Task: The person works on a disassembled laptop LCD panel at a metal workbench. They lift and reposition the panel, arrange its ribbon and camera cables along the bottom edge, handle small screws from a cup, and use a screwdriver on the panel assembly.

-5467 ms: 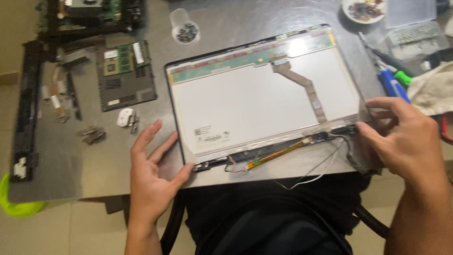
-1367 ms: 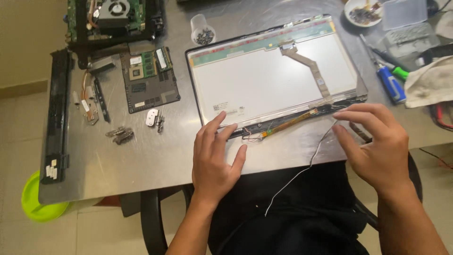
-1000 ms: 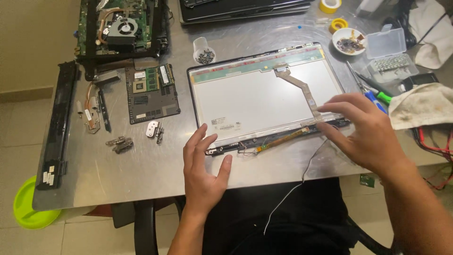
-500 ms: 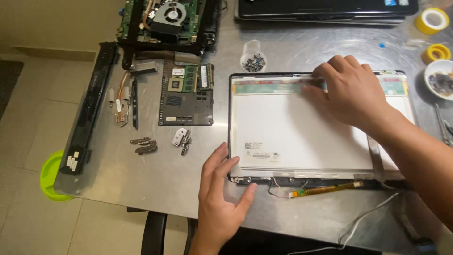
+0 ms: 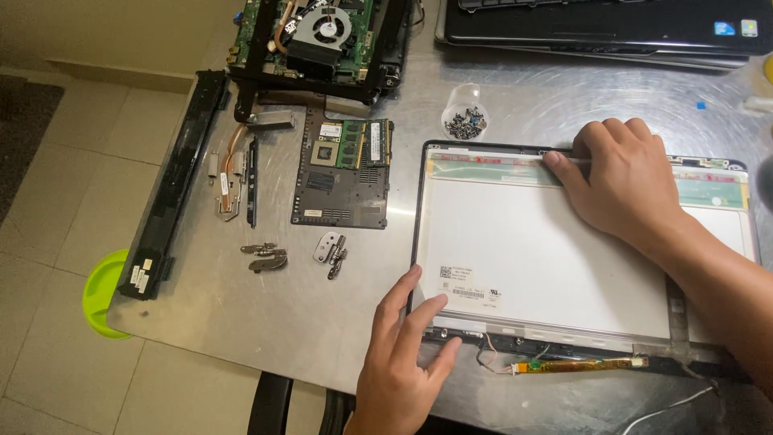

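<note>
**Both hands on the bare screen panel**

The flat white rectangular laptop screen panel (image 5: 555,250) is lying face down on the grey metal worktop (image 5: 266,322), right of centre. The left hand (image 5: 403,354) is pressing its near left corner with fingers spread open. The right hand (image 5: 624,181) is resting on the far edge, fingers curled loosely there. A small clear cup of screws (image 5: 465,122) is standing just beyond.

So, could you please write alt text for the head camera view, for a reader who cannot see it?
Two bare hands rest on a flat white laptop screen panel lying on a scratched grey metal table: the left hand at its lower left corner, the right hand at its top edge. Left of it lie a dark cover plate, small metal hinges and a cup of screws.
</note>
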